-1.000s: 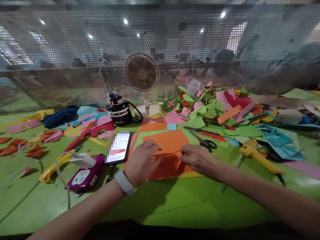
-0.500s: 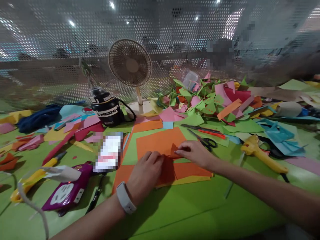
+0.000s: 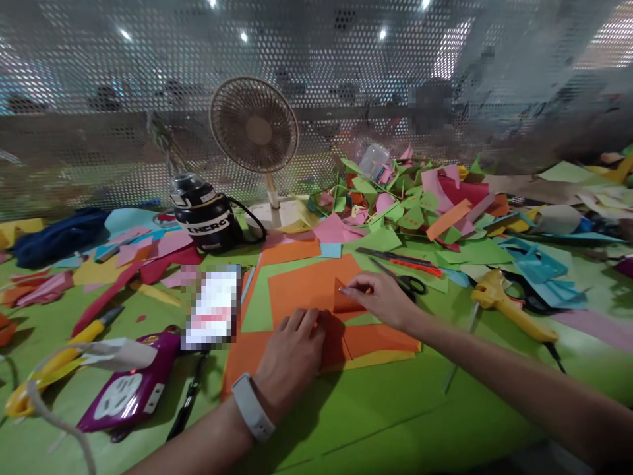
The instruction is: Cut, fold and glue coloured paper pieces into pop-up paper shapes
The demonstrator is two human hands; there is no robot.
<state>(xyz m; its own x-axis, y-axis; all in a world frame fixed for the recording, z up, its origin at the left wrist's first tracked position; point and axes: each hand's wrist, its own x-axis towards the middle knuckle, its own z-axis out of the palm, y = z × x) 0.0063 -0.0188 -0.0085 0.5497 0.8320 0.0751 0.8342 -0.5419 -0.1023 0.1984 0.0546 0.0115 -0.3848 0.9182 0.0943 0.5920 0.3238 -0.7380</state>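
Note:
A sheet of orange paper (image 3: 301,284) lies on green paper (image 3: 257,310) in front of me, its right side folded up in a flap. My right hand (image 3: 378,298) pinches that flap between thumb and fingers. With fingers bent and close together, my left hand (image 3: 294,346) grips the lower edge of the same sheet; its thumb is hidden. More orange paper (image 3: 380,341) lies beneath, over a yellow edge. Black scissors (image 3: 411,284) and a red-and-black cutter (image 3: 415,264) rest just beyond my right hand.
A phone (image 3: 213,307), a purple device (image 3: 131,389) and a yellow glue gun (image 3: 89,336) lie left. Another yellow glue gun (image 3: 514,307) lies right. Behind stand a black bottle (image 3: 208,221), a fan (image 3: 257,128) and a heap of paper scraps (image 3: 395,198).
My right hand has moved slightly left and the flap it pinches is folded further over the sheet. My left hand stays on the lower edge. The view has shifted slightly.

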